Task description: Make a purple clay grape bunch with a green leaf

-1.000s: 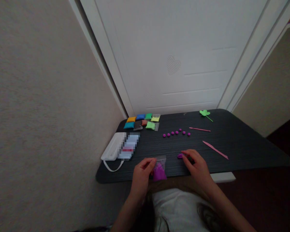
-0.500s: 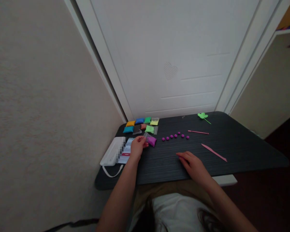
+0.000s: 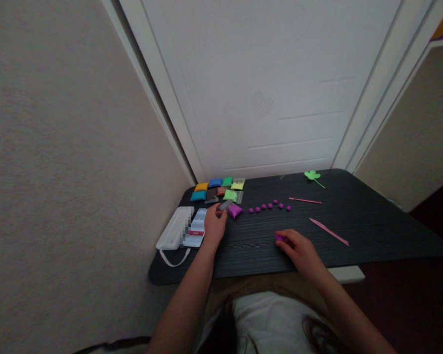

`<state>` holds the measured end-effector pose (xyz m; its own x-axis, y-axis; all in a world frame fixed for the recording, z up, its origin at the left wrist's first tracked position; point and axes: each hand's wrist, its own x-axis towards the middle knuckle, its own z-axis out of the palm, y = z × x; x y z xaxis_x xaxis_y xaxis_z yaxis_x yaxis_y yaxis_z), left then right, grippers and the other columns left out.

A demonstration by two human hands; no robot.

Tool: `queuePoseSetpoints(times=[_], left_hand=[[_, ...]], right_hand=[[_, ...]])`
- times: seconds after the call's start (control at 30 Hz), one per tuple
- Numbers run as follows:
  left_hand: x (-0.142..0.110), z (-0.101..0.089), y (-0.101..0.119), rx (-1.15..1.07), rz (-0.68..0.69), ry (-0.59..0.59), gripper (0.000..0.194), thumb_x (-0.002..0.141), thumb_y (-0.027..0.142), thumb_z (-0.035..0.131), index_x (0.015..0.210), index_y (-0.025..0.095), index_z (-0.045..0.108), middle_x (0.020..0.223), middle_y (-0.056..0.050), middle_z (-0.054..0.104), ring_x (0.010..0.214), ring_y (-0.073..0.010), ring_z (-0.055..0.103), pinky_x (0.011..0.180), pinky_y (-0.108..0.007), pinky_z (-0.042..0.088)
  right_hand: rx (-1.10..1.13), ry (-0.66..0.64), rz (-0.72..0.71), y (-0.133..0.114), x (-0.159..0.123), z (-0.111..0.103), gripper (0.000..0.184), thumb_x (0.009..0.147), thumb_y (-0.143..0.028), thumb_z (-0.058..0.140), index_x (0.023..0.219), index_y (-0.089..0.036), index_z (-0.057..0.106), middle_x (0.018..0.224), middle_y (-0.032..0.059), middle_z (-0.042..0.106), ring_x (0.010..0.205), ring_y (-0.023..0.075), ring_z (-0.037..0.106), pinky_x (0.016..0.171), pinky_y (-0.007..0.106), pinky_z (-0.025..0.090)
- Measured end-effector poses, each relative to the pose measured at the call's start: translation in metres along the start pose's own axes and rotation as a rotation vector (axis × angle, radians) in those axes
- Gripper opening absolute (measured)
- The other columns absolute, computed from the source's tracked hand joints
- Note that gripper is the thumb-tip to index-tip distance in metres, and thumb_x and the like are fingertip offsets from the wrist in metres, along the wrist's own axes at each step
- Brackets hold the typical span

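Purple pkt (image 3: 235, 211), clear end (image 3: 226, 205) twd L hand (image 3: 214, 226), on dk tbl (image 3: 247, 253); sm purple lump (image 3: 279, 237) in R hand (image 3: 299, 247).

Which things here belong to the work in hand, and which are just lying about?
Likely in the work:
- purple piece, in the right hand
- purple packet, at the left hand
- purple balls

Apparently lying about:
- pink tools
- other packets
- green flower
- white case

dark table (image 3: 372, 221): colored packets (image 3: 235, 211), purple balls (image 3: 269, 206), pink tools (image 3: 329, 232), green flower (image 3: 312, 175)

Open tabletop (image 3: 299, 220) between purple balls (image 3: 269, 206) and flat pink tool (image 3: 328, 231)
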<state>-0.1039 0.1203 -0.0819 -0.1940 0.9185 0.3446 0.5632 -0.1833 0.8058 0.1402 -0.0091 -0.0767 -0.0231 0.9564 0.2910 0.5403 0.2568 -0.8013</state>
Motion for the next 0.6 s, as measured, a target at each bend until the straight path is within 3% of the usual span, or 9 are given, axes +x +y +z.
queuePoseSetpoints(times=[0.2, 0.33, 0.4, 0.6], left_hand=[[-0.0057, -0.0013, 0.0056, 0.060, 0.098, 0.026, 0.033, 0.074, 0.029, 0.051, 0.104, 0.017, 0.053, 0.103, -0.008, 0.056, 0.079, -0.0164, 0.057, 0.077, -0.034, 0.044], [-0.0072, -0.0030, 0.0084, 0.072, 0.128, 0.053, 0.033, 0.075, 0.028, 0.049, 0.105, 0.017, 0.052, 0.103, -0.008, 0.055, 0.078, -0.0163, 0.057, 0.071, -0.032, 0.046], [-0.0074, -0.0035, 0.0092, 0.075, 0.137, 0.062, 0.032, 0.075, 0.028, 0.049, 0.105, 0.017, 0.052, 0.102, -0.009, 0.055, 0.078, -0.0164, 0.056, 0.068, -0.031, 0.046], [-0.0080, -0.0031, 0.0099, 0.079, 0.166, 0.066, 0.029, 0.075, 0.027, 0.048, 0.102, 0.017, 0.053, 0.100, -0.009, 0.055, 0.077, -0.0163, 0.056, 0.066, -0.031, 0.047]], right_hand=[[0.016, 0.040, 0.053, 0.0010, -0.0056, 0.0007, 0.015, 0.076, -0.035, 0.056, 0.076, -0.020, 0.059, 0.073, 0.0012, 0.060, 0.068, 0.0154, 0.055, 0.062, 0.027, 0.042], [0.033, 0.108, 0.039, 0.0032, -0.0077, 0.0017, 0.018, 0.072, -0.036, 0.059, 0.068, -0.019, 0.055, 0.070, 0.0013, 0.059, 0.065, 0.0155, 0.054, 0.061, 0.027, 0.042], [0.062, 0.123, 0.046, 0.0043, -0.0075, 0.0020, 0.017, 0.072, -0.035, 0.060, 0.071, -0.019, 0.055, 0.073, 0.0017, 0.059, 0.068, 0.0160, 0.055, 0.064, 0.028, 0.044], [0.108, 0.100, -0.001, 0.0025, -0.0036, 0.0012, 0.026, 0.081, -0.030, 0.049, 0.106, -0.022, 0.054, 0.098, 0.0049, 0.060, 0.088, 0.0168, 0.057, 0.082, 0.031, 0.042]])
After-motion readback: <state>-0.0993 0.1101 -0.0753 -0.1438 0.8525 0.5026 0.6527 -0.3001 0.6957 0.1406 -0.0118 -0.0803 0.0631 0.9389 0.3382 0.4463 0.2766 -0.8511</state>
